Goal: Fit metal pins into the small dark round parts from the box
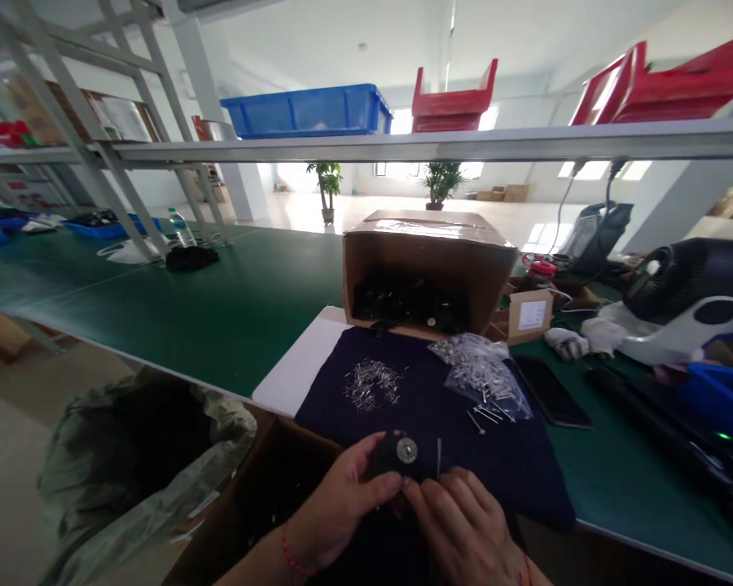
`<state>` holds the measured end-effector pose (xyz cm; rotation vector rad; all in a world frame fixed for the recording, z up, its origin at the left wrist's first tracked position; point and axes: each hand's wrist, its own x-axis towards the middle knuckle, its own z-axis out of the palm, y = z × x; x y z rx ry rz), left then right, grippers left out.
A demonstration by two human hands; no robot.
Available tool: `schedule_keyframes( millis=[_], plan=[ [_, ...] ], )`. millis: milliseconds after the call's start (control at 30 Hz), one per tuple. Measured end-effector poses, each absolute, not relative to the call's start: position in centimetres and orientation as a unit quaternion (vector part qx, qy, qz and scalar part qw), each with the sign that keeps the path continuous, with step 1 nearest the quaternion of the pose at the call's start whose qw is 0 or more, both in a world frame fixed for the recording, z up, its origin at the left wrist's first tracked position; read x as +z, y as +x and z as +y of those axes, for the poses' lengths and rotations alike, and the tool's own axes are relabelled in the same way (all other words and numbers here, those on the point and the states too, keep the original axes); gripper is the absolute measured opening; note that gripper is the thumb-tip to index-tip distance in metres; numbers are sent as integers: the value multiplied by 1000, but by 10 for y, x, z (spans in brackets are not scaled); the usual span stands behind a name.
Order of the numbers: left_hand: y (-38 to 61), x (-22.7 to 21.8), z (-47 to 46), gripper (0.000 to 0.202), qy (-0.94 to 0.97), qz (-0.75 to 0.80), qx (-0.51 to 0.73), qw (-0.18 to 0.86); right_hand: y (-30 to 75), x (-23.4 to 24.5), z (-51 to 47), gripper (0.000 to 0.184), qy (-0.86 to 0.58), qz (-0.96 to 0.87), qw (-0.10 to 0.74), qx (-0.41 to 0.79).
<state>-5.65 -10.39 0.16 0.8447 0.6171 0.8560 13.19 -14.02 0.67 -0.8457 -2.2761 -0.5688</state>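
Observation:
My left hand [335, 509] is closed around a small black round part with a silver centre [399, 452], held low over a dark blue cloth [440, 423]. My right hand [464, 525] pinches a thin metal pin [438, 457] upright right beside that part. Both hands meet near the table's front edge. On the cloth ahead lie a loose heap of metal pins [371, 382] and a clear plastic bag of pins [482, 373]. A cardboard box on its side [427, 252] behind the cloth holds several black parts.
A green table [220, 309] stretches left. A phone [553, 392], a small white-labelled box [530, 316] and a black-and-white machine [684, 305] lie to the right. Below at left are a bag-lined bin [134, 456] and an open carton [269, 496]. A shelf rail [440, 146] carries blue and red bins.

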Motion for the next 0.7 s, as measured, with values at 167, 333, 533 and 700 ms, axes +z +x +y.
schedule_keyframes(
  millis=[167,333,533,700],
  plan=[
    [-41,2,-93,36,391,269,332,815,160,2,-140,37,-306,-872,301,-236],
    [-29,-2,-91,38,354,312,367,802,199,-16,-112,17,-548,-760,273,-217],
    [-21,-1,-83,37,338,314,369,807,230,-34,-85,15,-647,-723,210,-120],
    [-20,-2,-71,31,290,270,387,832,200,-21,-98,17,-567,-751,325,89]
  ],
)
